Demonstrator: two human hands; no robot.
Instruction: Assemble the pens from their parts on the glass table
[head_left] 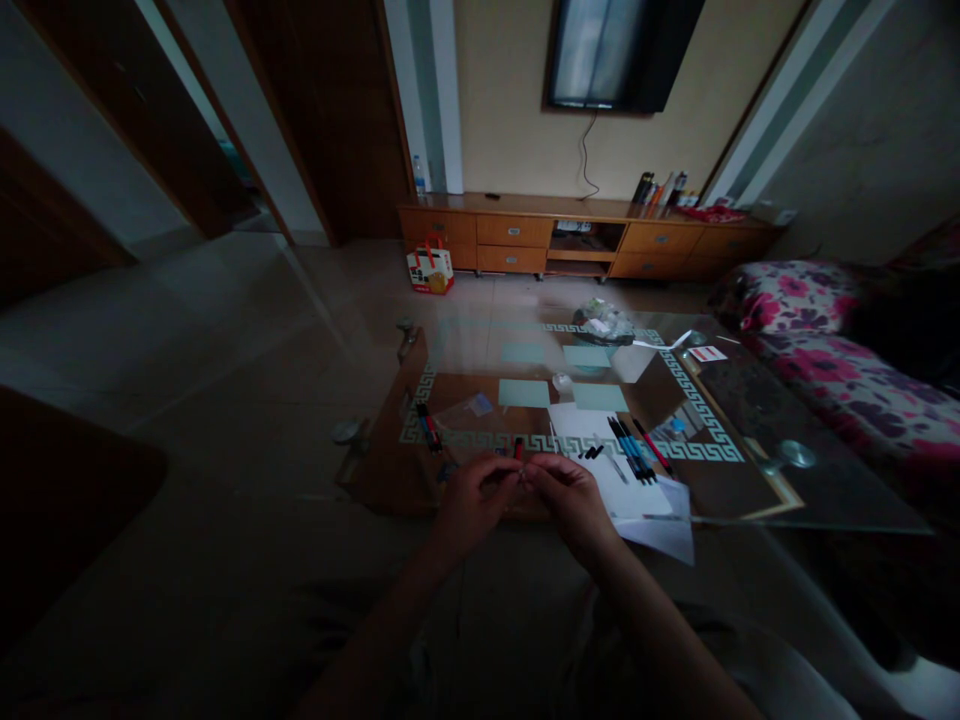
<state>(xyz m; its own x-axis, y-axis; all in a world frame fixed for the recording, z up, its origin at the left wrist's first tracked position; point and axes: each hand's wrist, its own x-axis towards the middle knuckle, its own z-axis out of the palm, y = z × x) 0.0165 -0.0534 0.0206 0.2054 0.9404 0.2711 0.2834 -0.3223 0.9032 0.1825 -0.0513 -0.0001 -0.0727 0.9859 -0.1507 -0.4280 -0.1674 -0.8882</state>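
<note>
In the head view, the left hand (480, 492) and the right hand (566, 492) meet above the near edge of the tabletop (832, 500), left of its middle, both narrowed to a fingertip pinch on a small piece (523, 478), mostly hidden, whose shape cannot be made out. A red-and-black stub (518, 449) shows just beyond the fingertips; whether it belongs to that piece I cannot tell. The tabletop is smooth, clear glass with a frosted, angular key-pattern border and pale rectangular panels. Right of the hands, flat white paper (641, 498) overhangs the near edge; on it lie short, dark cylinders (591, 452), a slender, pale tube (618, 470) and a side-by-side row of slim blue-and-black pens (631, 450), with a red-and-black pen (652, 446) slanting beside them. Toward the left edge sit more slim pens (429, 428), close to a thin, see-through plastic sleeve (472, 408). By the far edge is a crumpled, glossy plastic bag (606, 322), and nearer the far right corner a flat white card (707, 354) with red print. Beyond the right edge stretches a sofa (847, 370) in flowered cloth.
</note>
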